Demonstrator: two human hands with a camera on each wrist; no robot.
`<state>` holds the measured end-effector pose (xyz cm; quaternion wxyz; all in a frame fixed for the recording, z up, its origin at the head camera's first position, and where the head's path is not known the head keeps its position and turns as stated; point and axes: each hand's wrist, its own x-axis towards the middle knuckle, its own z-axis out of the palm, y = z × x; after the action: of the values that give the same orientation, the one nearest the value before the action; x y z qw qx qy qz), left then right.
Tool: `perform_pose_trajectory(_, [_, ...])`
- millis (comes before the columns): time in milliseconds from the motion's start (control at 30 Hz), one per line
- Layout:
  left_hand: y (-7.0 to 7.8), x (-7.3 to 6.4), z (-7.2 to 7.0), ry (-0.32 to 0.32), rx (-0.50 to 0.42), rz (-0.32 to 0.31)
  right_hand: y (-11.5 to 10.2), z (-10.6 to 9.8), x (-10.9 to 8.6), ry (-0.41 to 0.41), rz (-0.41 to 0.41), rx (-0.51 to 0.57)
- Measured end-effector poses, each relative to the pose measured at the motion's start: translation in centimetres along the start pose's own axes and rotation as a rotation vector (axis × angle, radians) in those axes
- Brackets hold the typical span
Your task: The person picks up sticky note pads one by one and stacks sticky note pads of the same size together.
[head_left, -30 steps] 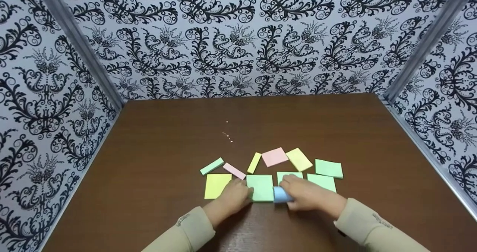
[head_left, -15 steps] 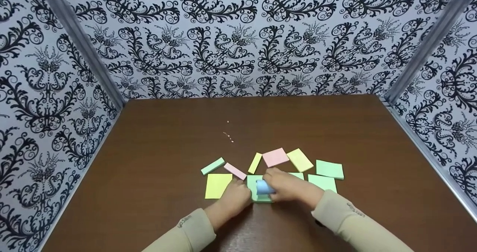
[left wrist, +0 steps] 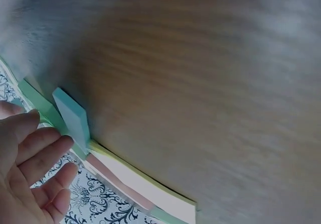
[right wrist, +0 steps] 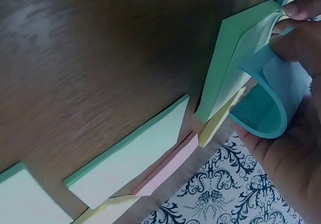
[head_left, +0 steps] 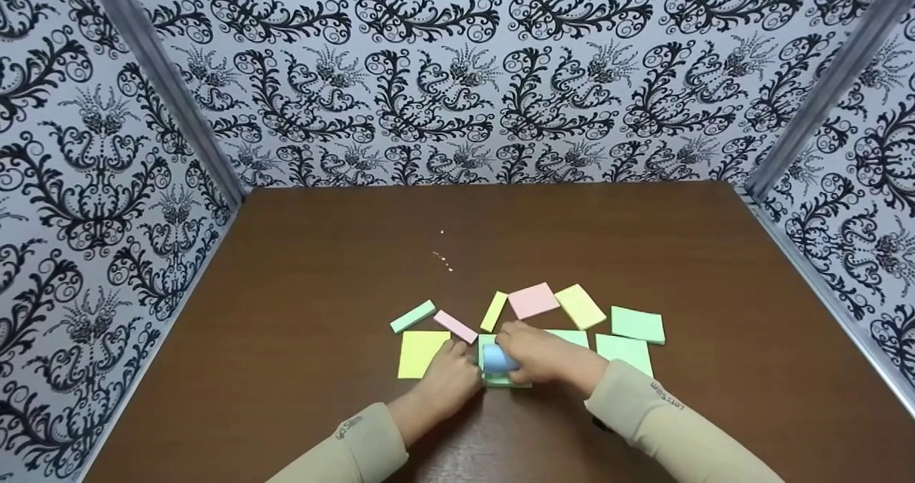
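Observation:
My right hand (head_left: 540, 354) grips a bent blue sticky note pad (head_left: 498, 359) over a green sticky note pad (head_left: 516, 383). The right wrist view shows the blue pad curled into a U, its sides squeezed between thumb and fingers. At the left edge of that green pad, my left hand (head_left: 452, 374) pinches the edge with thumb and fingertip; its other fingers are loosely bent. A second light-blue pad (left wrist: 72, 114) lies beside these fingers in the left wrist view, hidden under the hand from above. Left of it is a square yellow pad (head_left: 422, 354).
Behind lie narrow green (head_left: 413, 316), pink (head_left: 455, 326) and yellow (head_left: 494, 311) strips. A pink pad (head_left: 533, 300), a yellow pad (head_left: 580, 306) and more green pads (head_left: 637, 324) sit to the right. White specks (head_left: 444, 259) dot the brown table (head_left: 322, 254). Patterned walls (head_left: 457, 76) enclose it.
My right hand has moved left with the bent blue pad, from beside the green pad to above its left part. My left hand stays at that pad's left edge, its fingers shifting slightly.

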<state>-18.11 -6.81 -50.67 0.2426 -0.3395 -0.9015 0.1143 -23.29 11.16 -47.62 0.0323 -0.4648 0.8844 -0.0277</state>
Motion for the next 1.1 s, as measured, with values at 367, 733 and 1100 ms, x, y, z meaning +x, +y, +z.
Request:
perform_pose_trajectory(367, [-0.28,-0.02,0.31,0.024,-0.017,-0.041,-0.05,0.00,0.10,-0.053,0.094,0.070])
perform_pose_trajectory(733, [-0.39,0.00,0.20,0.003,-0.065,-0.061,-0.32,-0.06,-0.01,-0.080,0.164,0.101])
perform_pose_trajectory(1100, [-0.39,0.25,0.01,-0.061,-0.084,-0.081,-0.61,-0.15,-0.20,-0.103,0.194,0.123])
